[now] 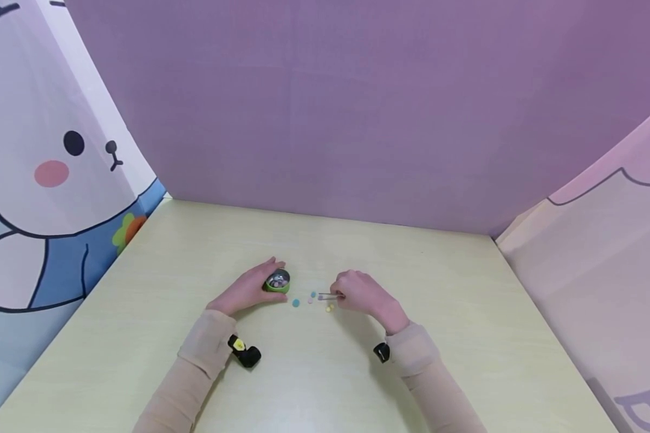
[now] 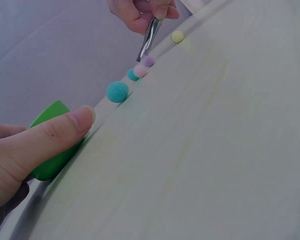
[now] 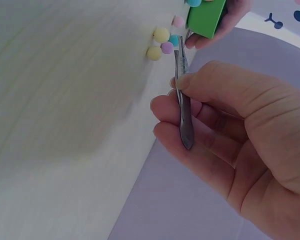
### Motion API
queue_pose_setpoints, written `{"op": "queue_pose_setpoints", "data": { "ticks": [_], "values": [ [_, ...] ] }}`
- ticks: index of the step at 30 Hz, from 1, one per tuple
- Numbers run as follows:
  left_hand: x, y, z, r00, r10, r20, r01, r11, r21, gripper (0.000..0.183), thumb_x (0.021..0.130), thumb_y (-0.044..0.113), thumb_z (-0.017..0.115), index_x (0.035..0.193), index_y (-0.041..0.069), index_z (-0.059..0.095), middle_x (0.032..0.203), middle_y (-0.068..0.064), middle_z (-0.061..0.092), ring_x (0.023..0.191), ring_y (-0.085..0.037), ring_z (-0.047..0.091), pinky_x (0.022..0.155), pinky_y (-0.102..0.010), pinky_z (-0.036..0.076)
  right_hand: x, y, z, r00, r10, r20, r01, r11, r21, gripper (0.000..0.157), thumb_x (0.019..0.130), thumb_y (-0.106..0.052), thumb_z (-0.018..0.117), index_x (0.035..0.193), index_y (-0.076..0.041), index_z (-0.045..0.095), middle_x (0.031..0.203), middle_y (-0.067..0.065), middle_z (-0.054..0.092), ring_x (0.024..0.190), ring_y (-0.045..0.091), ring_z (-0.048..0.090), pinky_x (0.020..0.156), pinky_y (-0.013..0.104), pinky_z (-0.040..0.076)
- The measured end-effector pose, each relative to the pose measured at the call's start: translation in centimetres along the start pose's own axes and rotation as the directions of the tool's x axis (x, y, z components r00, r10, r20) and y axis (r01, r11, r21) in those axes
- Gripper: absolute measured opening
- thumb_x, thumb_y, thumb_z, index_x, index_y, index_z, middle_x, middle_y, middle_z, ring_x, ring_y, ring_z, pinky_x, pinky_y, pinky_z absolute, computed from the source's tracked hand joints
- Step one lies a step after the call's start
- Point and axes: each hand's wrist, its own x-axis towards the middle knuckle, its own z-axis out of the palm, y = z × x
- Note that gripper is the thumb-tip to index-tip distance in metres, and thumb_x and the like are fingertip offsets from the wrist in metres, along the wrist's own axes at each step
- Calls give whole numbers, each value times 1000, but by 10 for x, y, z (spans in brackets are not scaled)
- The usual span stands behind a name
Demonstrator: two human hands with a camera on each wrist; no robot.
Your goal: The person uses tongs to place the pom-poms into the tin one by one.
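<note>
On the pale wooden table (image 1: 411, 288), the left hand (image 1: 246, 290) curls round a small green round tin (image 1: 278, 281), steadying it, while the right hand (image 1: 360, 293) pinches slim metal tweezers (image 3: 182, 95), tips angled toward the purple pom-pom (image 3: 167, 47) among scattered others

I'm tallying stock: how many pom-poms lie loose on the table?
6: two teal, one pink, one purple, two yellow, all beside the tweezers. More sit in the green tin.

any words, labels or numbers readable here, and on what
None can be read.
Pink right wall panel: a purple shape at the lower corner, cut off by the edge, too partial to read.
Small round green tin and metal tweezers: no lettering shows.
</note>
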Motion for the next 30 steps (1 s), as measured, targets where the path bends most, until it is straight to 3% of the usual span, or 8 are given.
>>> {"op": "queue_pose_setpoints", "data": {
  "ticks": [9,30],
  "values": [
    [-1,1,-1,1000,-7,11,7,1000,-9,94,80,51,78,153,10,36,162,-23,26,145,-44,35,117,-59,34,0,0,3,1000,2,20,-2,1000,9,25,80,6,67,63,-11,60,63,-5,40,60,6,30,53,14,23],
    [-2,9,-4,1000,-5,16,5,1000,-9,91,81,45,79,153,7,37,162,-24,26,146,-44,34,118,-58,34,1,2,6,1000,-22,4,23,999,-41,23,78,9,65,64,-10,62,65,-3,50,61,6,33,53,14,26]
  ]
}}
